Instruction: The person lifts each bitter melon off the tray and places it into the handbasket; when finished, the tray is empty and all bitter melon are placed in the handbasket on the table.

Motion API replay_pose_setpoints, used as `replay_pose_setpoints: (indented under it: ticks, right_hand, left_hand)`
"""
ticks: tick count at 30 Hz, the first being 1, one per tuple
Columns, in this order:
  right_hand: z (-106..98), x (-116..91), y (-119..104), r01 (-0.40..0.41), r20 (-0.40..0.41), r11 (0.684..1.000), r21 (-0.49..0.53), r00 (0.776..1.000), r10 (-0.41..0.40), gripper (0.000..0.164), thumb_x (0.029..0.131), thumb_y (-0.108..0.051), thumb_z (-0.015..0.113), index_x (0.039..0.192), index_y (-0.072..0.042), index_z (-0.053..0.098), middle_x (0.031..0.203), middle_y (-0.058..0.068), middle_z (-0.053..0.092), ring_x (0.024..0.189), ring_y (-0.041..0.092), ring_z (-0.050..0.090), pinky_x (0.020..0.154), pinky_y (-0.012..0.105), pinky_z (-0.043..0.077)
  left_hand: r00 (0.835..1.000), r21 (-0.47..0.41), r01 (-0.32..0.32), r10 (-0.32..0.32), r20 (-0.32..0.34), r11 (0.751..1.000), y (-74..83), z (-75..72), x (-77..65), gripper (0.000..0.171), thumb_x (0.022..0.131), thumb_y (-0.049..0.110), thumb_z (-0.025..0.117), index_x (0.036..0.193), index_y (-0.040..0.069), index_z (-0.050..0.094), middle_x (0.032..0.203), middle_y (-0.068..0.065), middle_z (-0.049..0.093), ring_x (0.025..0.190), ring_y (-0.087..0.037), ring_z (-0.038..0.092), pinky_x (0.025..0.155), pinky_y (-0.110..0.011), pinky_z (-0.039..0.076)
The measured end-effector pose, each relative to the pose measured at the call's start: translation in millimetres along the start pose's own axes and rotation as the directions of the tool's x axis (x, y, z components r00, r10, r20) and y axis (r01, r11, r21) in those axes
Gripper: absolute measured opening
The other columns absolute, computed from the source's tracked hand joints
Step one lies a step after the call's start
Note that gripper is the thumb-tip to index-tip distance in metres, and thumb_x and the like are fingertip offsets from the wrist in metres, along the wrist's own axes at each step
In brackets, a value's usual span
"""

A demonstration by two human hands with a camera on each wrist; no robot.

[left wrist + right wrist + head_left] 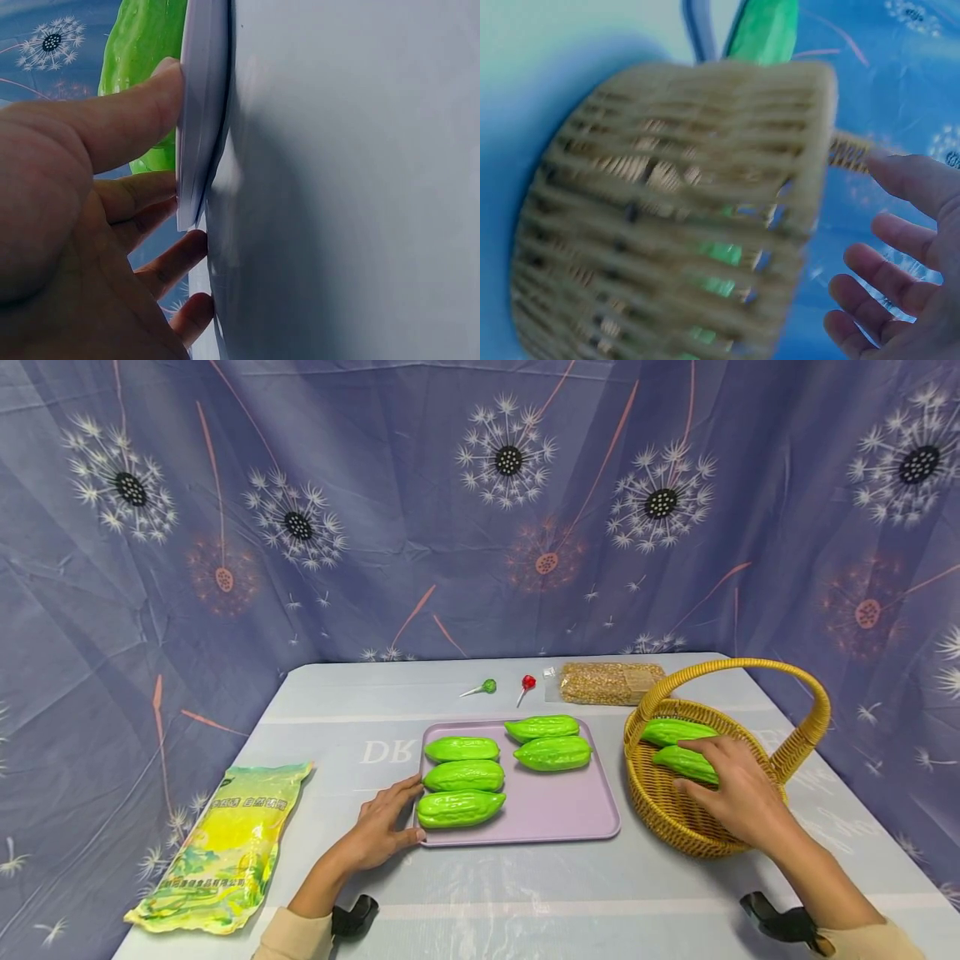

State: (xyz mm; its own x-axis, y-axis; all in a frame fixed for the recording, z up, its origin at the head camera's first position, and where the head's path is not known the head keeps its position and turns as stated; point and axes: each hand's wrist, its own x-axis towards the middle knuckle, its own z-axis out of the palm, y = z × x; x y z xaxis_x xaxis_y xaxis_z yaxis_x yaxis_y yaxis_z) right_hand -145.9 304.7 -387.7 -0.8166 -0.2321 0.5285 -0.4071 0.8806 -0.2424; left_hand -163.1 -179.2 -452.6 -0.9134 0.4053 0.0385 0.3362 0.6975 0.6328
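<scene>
My left hand (385, 823) touches the left edge of a lilac tray (555, 814), its thumb and fingers against the rim. On the tray, three green bitter melons (463, 776) lie stacked in a column at the left, and two more bitter melons (552, 753) lie at the upper right. Over a wicker basket (660, 814), my right hand (738, 789) reaches in with fingers spread and slightly bent, gripping nothing. Two bitter melons (678, 732) lie inside the basket, the nearer one partly hidden by that hand. In the right wrist view, green shows through the weave (682, 225).
A yellow-green packet (225, 852) lies at the table's left side. Behind the tray are a green lollipop (489, 686), a red lollipop (528, 682) and a clear bag of grains (607, 683). The basket's tall handle (806, 735) arches above its bowl. A patterned curtain hangs behind.
</scene>
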Motion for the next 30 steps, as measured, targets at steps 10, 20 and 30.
replay_pose_setpoints:
  ticks: [10,20,30]
  right_hand:
    - [2.3,4.8,-31.7,0.055,-0.008,0.998,0.014,0.998,-0.055,0.054,0.066,-0.015,0.083,0.115,-0.008,0.061,0.11,0.01,0.059,0.102,0.027,0.049,0.08,0.042,0.038]
    - [19.9,18.1,-55.5,0.149,-0.043,0.987,0.064,0.988,-0.147,0.056,0.063,-0.015,0.084,0.114,-0.006,0.062,0.109,0.007,0.061,0.1,0.022,0.05,0.084,0.033,0.035]
    - [44.0,33.9,-74.1,0.157,0.006,0.98,0.125,0.987,-0.159,0.053,0.069,-0.022,0.083,0.116,-0.008,0.062,0.111,0.007,0.06,0.103,0.023,0.051,0.083,0.04,0.04]
  left_hand:
    - [1.0,-0.001,-0.002,0.002,-0.001,1.0,-0.2,0.5,-0.7,0.067,0.084,0.027,0.07,0.14,0.004,0.042,0.152,-0.01,0.034,0.136,-0.038,0.032,0.098,-0.06,0.021]
    - [1.0,0.003,-0.01,0.01,-0.003,1.0,-1.1,1.0,-1.3,0.067,0.084,0.029,0.07,0.14,0.004,0.042,0.152,-0.01,0.034,0.136,-0.038,0.033,0.097,-0.06,0.022]
    - [1.0,0.001,0.003,-0.003,-0.001,1.0,0.8,-0.1,-0.3,0.067,0.084,0.027,0.07,0.14,0.004,0.042,0.152,-0.01,0.034,0.136,-0.039,0.032,0.098,-0.06,0.021]
